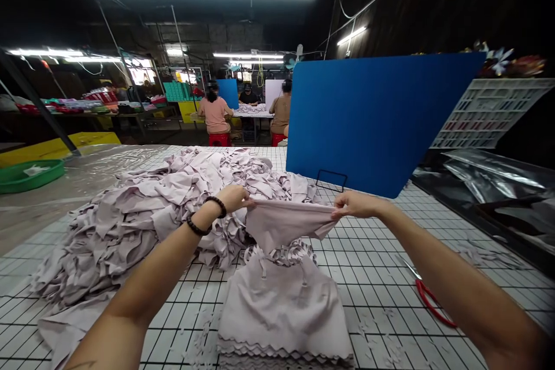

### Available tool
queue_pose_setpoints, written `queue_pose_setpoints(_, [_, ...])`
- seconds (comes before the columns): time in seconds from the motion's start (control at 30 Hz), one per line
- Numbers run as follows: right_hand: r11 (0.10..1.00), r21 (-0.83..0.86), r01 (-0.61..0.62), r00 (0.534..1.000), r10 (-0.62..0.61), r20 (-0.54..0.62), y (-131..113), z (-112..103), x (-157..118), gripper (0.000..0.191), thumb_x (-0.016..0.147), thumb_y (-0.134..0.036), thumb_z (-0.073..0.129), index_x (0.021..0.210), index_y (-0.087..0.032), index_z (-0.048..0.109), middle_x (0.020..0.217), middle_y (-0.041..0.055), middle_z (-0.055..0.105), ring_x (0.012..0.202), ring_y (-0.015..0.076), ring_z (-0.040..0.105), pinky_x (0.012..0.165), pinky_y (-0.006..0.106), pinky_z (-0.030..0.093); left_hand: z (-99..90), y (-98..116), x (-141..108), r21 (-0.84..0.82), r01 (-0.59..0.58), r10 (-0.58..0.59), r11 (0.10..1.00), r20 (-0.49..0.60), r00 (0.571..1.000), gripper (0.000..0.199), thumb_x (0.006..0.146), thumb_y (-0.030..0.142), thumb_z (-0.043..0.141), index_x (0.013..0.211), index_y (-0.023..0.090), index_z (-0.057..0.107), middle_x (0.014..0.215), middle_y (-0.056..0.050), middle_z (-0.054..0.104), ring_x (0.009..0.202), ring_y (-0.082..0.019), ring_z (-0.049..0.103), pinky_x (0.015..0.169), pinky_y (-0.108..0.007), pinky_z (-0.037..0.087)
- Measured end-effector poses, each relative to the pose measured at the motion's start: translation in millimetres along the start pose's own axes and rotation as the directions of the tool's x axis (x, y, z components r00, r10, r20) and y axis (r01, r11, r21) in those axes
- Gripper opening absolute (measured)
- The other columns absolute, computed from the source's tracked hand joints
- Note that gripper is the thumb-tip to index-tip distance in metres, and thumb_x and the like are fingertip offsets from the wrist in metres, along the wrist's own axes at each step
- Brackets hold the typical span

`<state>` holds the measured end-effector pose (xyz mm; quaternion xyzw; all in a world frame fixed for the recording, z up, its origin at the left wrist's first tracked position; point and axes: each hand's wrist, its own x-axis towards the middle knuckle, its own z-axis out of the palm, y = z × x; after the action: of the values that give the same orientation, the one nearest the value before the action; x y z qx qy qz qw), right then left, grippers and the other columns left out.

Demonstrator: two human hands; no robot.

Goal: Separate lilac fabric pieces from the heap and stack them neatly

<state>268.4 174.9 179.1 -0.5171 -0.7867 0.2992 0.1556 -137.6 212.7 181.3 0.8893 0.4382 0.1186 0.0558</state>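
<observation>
Between my two hands a pale mauve garment (288, 222) is stretched out by its upper edge, its lower part narrowing as it hangs down. My left hand (234, 199), with two dark bead bracelets on the wrist, pinches the left corner. The right corner is gripped by the fingers of my right hand (347, 206). Just below lies a neat stack of pale mauve strappy tops (284, 306) with wavy hems towards me and thin straps at the far end. A large heap of loose mauve garments (147, 208) fills the left of the table, beyond my left forearm.
Red-handled scissors (429, 300) lie on the gridded table (377, 266) by my right forearm. A blue board (368, 121) stands upright behind, near a black wire stand (332, 178). Fabric scraps are scattered about. A green basin (32, 176) sits far left; people sit at a farther table.
</observation>
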Motion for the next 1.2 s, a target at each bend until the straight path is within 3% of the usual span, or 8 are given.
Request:
queue_pose_setpoints(0.17, [0.997, -0.071, 0.031, 0.999, -0.034, -0.030, -14.0, 6.9, -6.7, 0.027, 0.067, -0.053, 0.067, 0.072, -0.026, 0.069, 0.067, 0.0024, 0.064, 0.055, 0.0161, 0.051, 0.049, 0.028, 0.032, -32.6, 11.9, -3.6, 0.170, 0.131, -0.079, 0.977, -0.279, 0.957, 0.025, 0.081, 0.040, 0.056, 0.078, 0.022, 0.073, 0.091, -0.007, 0.071, 0.086, -0.023, 0.061, 0.085, -0.034, 0.038])
queue_pose_setpoints(0.3, [0.998, -0.044, 0.042, 0.959, -0.053, -0.279, -28.1, 2.6, -13.9, 0.025, 0.073, -0.050, 0.063, 0.080, -0.026, 0.067, 0.078, 0.0037, 0.066, 0.065, 0.0185, 0.055, 0.055, 0.029, 0.037, -48.8, 15.2, -8.2, 0.035, 0.044, -0.031, 0.998, -0.315, 0.949, 0.024, 0.082, 0.035, 0.055, 0.080, 0.021, 0.073, 0.097, -0.005, 0.071, 0.094, -0.022, 0.061, 0.092, -0.034, 0.038])
queue_pose_setpoints(0.5, [0.848, 0.471, 0.242, 0.935, -0.075, -0.346, -47.6, -19.0, -19.8, 0.027, 0.072, -0.045, 0.069, 0.077, -0.019, 0.061, 0.074, 0.0020, 0.061, 0.070, 0.0154, 0.055, 0.066, 0.030, 0.044, -76.1, 24.3, -10.2, -0.555, -0.021, -0.237, 0.832, -0.389, 0.890, 0.044, 0.069, 0.054, 0.066, 0.078, 0.012, 0.069, 0.076, -0.007, 0.070, 0.067, -0.016, 0.060, 0.062, -0.025, 0.045])
queue_pose_setpoints(0.63, [0.724, 0.616, 0.309, 0.906, -0.027, -0.422, -55.0, -34.1, -21.0, 0.029, 0.063, -0.040, 0.078, 0.068, -0.019, 0.058, 0.068, 0.0004, 0.058, 0.067, 0.0148, 0.055, 0.067, 0.032, 0.046, -98.4, 31.0, -6.3, -0.637, -0.010, -0.306, 0.771, -0.384, 0.871, 0.047, 0.056, 0.055, 0.076, 0.064, 0.010, 0.063, 0.060, -0.002, 0.062, 0.054, -0.010, 0.052, 0.050, -0.021, 0.039])
queue_pose_setpoints(0.83, [0.770, 0.523, 0.366, 0.878, -0.099, -0.469, -61.2, -58.7, -30.8, 0.028, 0.059, -0.038, 0.080, 0.067, -0.021, 0.058, 0.068, -0.0003, 0.059, 0.068, 0.0151, 0.057, 0.065, 0.031, 0.044, -143.8, 41.0, 1.3, -0.553, -0.135, -0.196, 0.822, -0.497, 0.846, 0.045, 0.057, 0.052, 0.076, 0.063, 0.010, 0.061, 0.066, -0.002, 0.062, 0.061, -0.011, 0.056, 0.055, -0.022, 0.044])
queue_pose_setpoints(0.93, [0.932, 0.283, 0.226, 0.914, -0.102, -0.393, -66.0, -64.5, -27.9, 0.031, 0.053, -0.041, 0.082, 0.060, -0.021, 0.059, 0.061, -0.0004, 0.058, 0.066, 0.0174, 0.057, 0.060, 0.030, 0.042, -154.2, 34.4, 17.9, -0.534, -0.111, -0.133, 0.838, -0.398, 0.908, 0.038, 0.057, 0.046, 0.077, 0.061, 0.012, 0.061, 0.060, 0.000, 0.060, 0.058, -0.010, 0.056, 0.055, -0.021, 0.044])
queue_pose_setpoints(1.07, [0.993, 0.006, 0.117, 0.944, -0.109, -0.311, -76.3, -59.4, -19.6, 0.030, 0.056, -0.047, 0.078, 0.060, -0.021, 0.063, 0.058, 0.0010, 0.060, 0.062, 0.0175, 0.055, 0.056, 0.029, 0.038, -140.5, 23.3, 40.4, -0.394, 0.039, -0.113, 0.918, -0.164, 0.980, 0.031, 0.042, 0.035, 0.084, 0.052, 0.015, 0.063, 0.049, 0.001, 0.058, 0.054, -0.011, 0.054, 0.051, -0.020, 0.042])
queue_pose_setpoints(1.2, [0.995, -0.028, 0.092, 0.957, -0.096, -0.274, -74.1, -53.9, -14.2, 0.031, 0.061, -0.050, 0.073, 0.064, -0.021, 0.065, 0.061, 0.0017, 0.063, 0.059, 0.0157, 0.053, 0.053, 0.027, 0.036, -120.6, 17.8, 43.0, -0.488, 0.020, -0.131, 0.873, -0.194, 0.972, 0.035, 0.050, 0.044, 0.080, 0.063, 0.014, 0.068, 0.058, -0.002, 0.065, 0.056, -0.012, 0.055, 0.053, -0.023, 0.043])
